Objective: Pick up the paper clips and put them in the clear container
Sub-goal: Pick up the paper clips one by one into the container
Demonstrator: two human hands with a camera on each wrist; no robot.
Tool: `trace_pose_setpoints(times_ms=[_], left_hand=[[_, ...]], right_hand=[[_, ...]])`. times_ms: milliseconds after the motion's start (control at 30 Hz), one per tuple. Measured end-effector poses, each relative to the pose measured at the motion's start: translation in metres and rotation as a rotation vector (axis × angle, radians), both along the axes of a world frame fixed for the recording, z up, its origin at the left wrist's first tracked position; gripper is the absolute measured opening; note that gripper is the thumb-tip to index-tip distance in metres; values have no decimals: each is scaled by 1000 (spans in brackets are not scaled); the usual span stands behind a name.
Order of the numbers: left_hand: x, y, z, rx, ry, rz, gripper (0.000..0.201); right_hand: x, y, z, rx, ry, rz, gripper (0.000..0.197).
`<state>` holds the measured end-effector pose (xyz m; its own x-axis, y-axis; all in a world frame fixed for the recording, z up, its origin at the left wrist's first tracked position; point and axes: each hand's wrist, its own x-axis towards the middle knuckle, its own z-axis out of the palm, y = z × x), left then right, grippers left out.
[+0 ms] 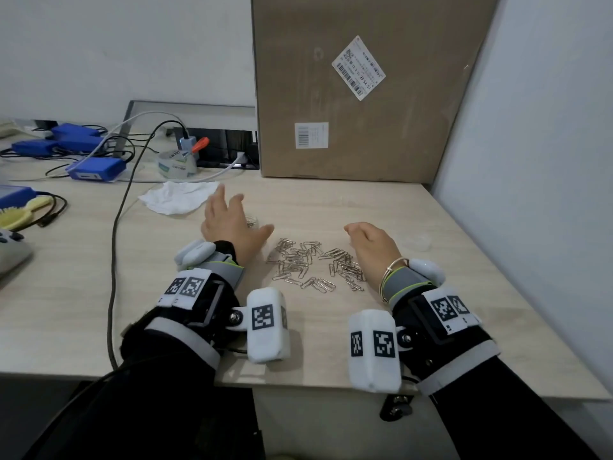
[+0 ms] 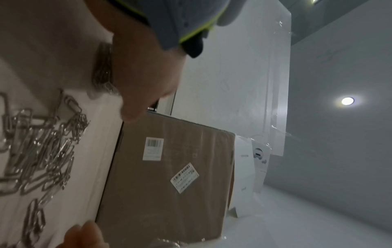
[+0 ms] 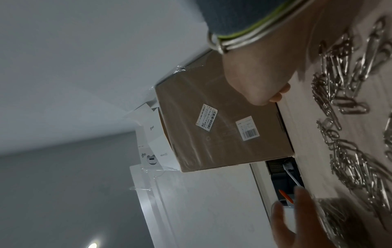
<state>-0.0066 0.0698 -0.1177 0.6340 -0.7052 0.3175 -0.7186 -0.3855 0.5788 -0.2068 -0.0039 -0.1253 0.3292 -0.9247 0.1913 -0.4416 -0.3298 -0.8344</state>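
Observation:
A pile of silver paper clips lies on the pale wooden desk between my two hands; it also shows in the left wrist view and the right wrist view. My left hand hovers at the pile's far left with fingers spread and nothing in them. It mostly hides a clear container, which has a few clips in it. My right hand rests at the pile's right edge, fingers curled in. No clip shows in it.
A big cardboard box stands against the wall behind the pile. A small clear plastic piece lies right of my right hand. A crumpled tissue, tape rolls, cables and blue devices fill the left side.

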Motion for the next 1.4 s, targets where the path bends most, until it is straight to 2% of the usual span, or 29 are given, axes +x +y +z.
trace_pose_setpoints(times_ms=[100, 167, 267, 367, 533, 600, 667, 800, 900, 933, 1000, 1100, 1200, 1267, 1400], left_hand=[[-16, 2, 7, -156, -3, -301, 60], [-30, 4, 8, -74, 116, -453, 54], [-38, -1, 2, 175, 314, -481, 59], [-41, -4, 2, 320, 327, -484, 58], [-52, -6, 2, 254, 566, -556, 66], [-52, -10, -3, 193, 701, -611, 72], [-51, -12, -9, 99, 853, -659, 68], [-47, -11, -5, -81, 897, -636, 52], [-37, -4, 7, -166, 793, -542, 30], [-35, 1, 10, -155, 734, -512, 29], [-33, 9, 14, -64, 659, -502, 45], [-35, 17, 20, 240, 694, -569, 63], [-41, 17, 19, 466, 723, -688, 66], [-42, 14, 16, 470, 724, -723, 62], [-44, 8, 11, 337, 739, -698, 48]], right_hand=[[-3, 3, 1, 22, 28, -21, 34], [-4, 5, 3, 32, 33, -28, 35], [-1, 10, 4, 79, 39, -7, 36], [4, 13, 3, 126, 11, 71, 36], [16, 11, -2, 171, -68, 206, 37], [22, 10, -7, 247, -210, 271, 33], [26, 10, -11, 346, -379, 324, 29], [16, 8, 1, 409, -549, 263, 33], [1, 4, 12, 364, -423, 156, 49], [-3, 5, 15, 347, -374, 137, 56], [-9, 9, 16, 333, -285, 162, 68], [-9, 17, 12, 374, -79, 337, 76], [-7, 20, 10, 426, 11, 460, 76], [-4, 19, 10, 426, -2, 480, 74], [2, 11, 7, 379, -97, 411, 66]])
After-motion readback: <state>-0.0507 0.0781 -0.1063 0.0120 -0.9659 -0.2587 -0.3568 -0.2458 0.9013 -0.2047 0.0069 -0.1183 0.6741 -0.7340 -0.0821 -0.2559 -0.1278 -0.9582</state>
